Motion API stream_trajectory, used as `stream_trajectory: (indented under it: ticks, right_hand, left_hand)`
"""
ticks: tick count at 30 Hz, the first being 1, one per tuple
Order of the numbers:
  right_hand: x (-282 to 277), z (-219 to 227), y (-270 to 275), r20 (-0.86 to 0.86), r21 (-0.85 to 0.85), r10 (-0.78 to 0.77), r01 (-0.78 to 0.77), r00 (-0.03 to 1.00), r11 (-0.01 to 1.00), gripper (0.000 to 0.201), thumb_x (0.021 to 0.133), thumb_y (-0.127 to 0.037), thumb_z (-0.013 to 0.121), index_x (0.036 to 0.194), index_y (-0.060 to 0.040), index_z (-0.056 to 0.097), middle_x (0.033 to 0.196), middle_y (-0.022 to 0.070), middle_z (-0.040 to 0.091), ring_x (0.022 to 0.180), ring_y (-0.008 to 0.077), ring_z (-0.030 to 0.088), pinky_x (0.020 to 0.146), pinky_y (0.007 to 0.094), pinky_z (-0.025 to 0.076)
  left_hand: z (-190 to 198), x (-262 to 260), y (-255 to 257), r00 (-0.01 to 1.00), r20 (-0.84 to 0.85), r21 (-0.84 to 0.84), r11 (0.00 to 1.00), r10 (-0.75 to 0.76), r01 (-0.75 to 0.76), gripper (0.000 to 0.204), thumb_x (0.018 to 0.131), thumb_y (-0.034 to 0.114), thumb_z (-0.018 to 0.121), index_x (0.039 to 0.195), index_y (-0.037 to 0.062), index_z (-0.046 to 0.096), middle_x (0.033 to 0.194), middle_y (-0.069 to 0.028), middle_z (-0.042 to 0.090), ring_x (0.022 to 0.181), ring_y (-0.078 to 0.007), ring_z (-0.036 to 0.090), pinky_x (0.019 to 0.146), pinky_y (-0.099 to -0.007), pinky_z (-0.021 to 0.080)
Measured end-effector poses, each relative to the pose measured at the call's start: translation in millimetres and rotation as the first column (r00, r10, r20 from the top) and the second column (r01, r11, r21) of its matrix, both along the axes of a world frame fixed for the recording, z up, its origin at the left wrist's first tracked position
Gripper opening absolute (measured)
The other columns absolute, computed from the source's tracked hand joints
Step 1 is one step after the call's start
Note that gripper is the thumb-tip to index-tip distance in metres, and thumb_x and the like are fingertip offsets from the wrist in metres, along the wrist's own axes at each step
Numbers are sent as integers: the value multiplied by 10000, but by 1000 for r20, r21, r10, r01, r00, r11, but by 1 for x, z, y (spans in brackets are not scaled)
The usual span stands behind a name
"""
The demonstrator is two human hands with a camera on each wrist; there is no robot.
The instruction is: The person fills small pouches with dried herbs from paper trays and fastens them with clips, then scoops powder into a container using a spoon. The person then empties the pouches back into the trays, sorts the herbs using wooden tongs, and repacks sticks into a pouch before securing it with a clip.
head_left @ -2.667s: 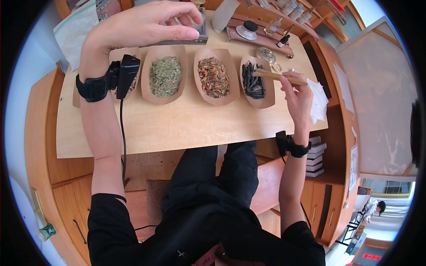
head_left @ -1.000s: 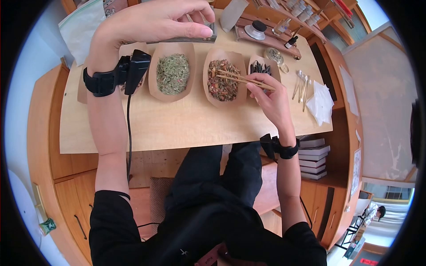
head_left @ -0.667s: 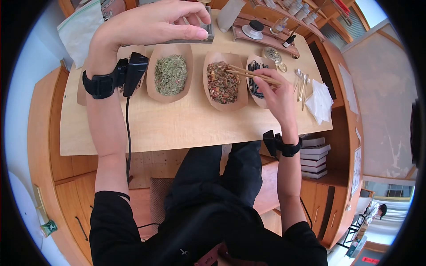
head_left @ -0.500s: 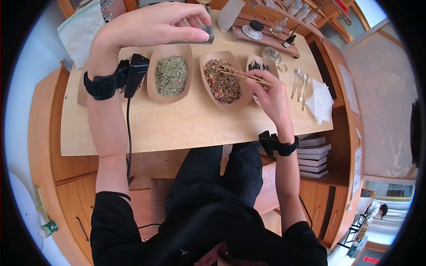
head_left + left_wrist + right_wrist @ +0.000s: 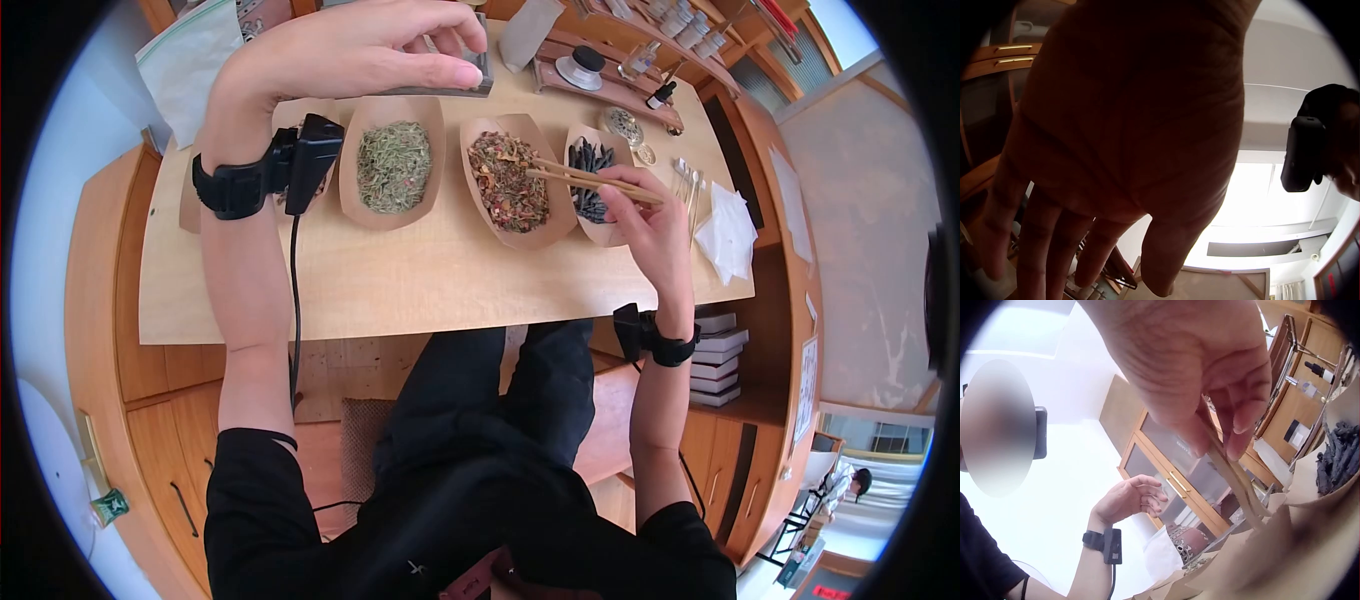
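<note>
My right hand (image 5: 655, 230) pinches a pair of slim wooden tongs (image 5: 600, 183) between thumb and fingers. Their tips reach over the right side of a brown paper tray (image 5: 535, 237) of mixed red, orange and brown dried petals (image 5: 505, 175). Under the tongs' shafts stands a smaller paper tray of black, twisted dried strips (image 5: 590, 160). Raised at the upper left, my left hand (image 5: 345, 55) holds nothing; its fingers are loosely bent and it hangs in the air. The right wrist view shows the tongs (image 5: 1235, 481) in the fingers, tips close to a paper tray's edge.
Left of the petals stands a paper tray of green dried herb (image 5: 392, 168); another tray is partly hidden behind my left wrist. A wooden stand (image 5: 610, 90) with bottles and a round glass dish (image 5: 622, 125) are behind. White tissue (image 5: 727, 235) and slim tools (image 5: 690, 190) lie right.
From over the black strips, the tongs have moved left to the petal tray, across the petals, then back toward its right side. The petal tray has turned slightly. The left hand stays raised.
</note>
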State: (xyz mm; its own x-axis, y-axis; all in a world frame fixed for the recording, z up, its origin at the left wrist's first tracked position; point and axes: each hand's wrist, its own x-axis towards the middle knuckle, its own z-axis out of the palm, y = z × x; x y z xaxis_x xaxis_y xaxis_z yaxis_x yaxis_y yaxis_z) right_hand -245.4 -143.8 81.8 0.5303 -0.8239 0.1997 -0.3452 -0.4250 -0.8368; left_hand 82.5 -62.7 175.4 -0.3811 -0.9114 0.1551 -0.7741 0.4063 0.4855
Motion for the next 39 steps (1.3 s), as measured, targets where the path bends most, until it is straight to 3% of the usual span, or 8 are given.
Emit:
stream_trajectory:
  ticks: [7, 9, 13, 17, 20, 22, 32, 39]
  right_hand:
    - [29, -16, -13, 117, -2, 23, -23, 993, 1000, 210, 932, -144, 653, 1089, -10, 689, 730, 12, 637, 642, 50, 562, 575, 208, 444]
    - [35, -17, -13, 8, -30, 37, -37, 999, 999, 229, 938, -174, 647, 1096, -14, 690, 698, 8, 621, 628, 49, 564, 573, 215, 440]
    - [23, -10, -7, -21, 18, 11, -11, 1000, 1000, 237, 936, -184, 652, 1098, -17, 692, 677, 2, 609, 626, 49, 571, 561, 214, 432]
    - [-1, -7, 0, -44, 54, -44, 46, 998, 997, 226, 935, -184, 654, 1083, -19, 700, 671, 0, 604, 616, 49, 570, 539, 205, 424]
    - [-12, -2, 9, -61, 27, -21, 22, 998, 999, 222, 933, -184, 656, 1078, -21, 704, 673, 6, 615, 616, 49, 577, 532, 197, 417]
    - [-17, 4, 15, -103, 32, -30, 34, 994, 999, 224, 930, -189, 662, 1073, -24, 707, 681, 12, 631, 622, 49, 586, 519, 196, 407]
    - [-26, 9, 31, -158, 13, -19, 21, 987, 1000, 213, 920, -158, 669, 1078, -20, 704, 701, 18, 642, 627, 50, 591, 488, 201, 390]
    - [-7, 5, 37, -117, 70, 81, -74, 990, 995, 225, 918, -134, 669, 1102, -6, 688, 796, 40, 665, 646, 79, 592, 528, 212, 428]
  left_hand:
    - [-4, -4, -5, 1000, 12, 22, 999, -27, 27, 381, 996, 345, 544, 1233, 47, 543, 1066, -83, 632, 983, -154, 605, 845, -290, 489]
    - [-3, -5, -4, 999, 16, 15, 999, -33, 32, 374, 997, 337, 544, 1231, 45, 543, 1065, -83, 631, 989, -156, 603, 849, -291, 488]
    - [-6, 1, -5, 999, 24, -50, 998, -33, 34, 359, 999, 320, 543, 1226, 42, 545, 1067, -80, 627, 1006, -156, 595, 861, -293, 483]
    - [-1, -3, -4, 1000, -20, 1, 1000, -22, 22, 377, 996, 332, 549, 1236, 40, 541, 1072, -80, 624, 1007, -152, 590, 865, -290, 477]
    - [11, -9, -1, 998, 58, 20, 1000, -20, 19, 417, 1007, 365, 507, 1169, -18, 545, 1046, -150, 633, 950, -212, 642, 812, -305, 537]
    - [11, -5, -6, 998, 55, 127, 992, -30, 23, 486, 1002, 396, 505, 1215, -41, 506, 1141, -192, 593, 1050, -270, 609, 911, -350, 510]
    - [6, -3, -9, 996, 51, 99, 993, -73, 68, 471, 1005, 398, 498, 1186, -36, 522, 1105, -178, 611, 1007, -256, 624, 882, -339, 523]
    - [5, -5, -10, 997, 42, 143, 988, -70, 64, 492, 1011, 396, 479, 1218, -50, 501, 1111, -195, 607, 1004, -254, 620, 869, -336, 528]
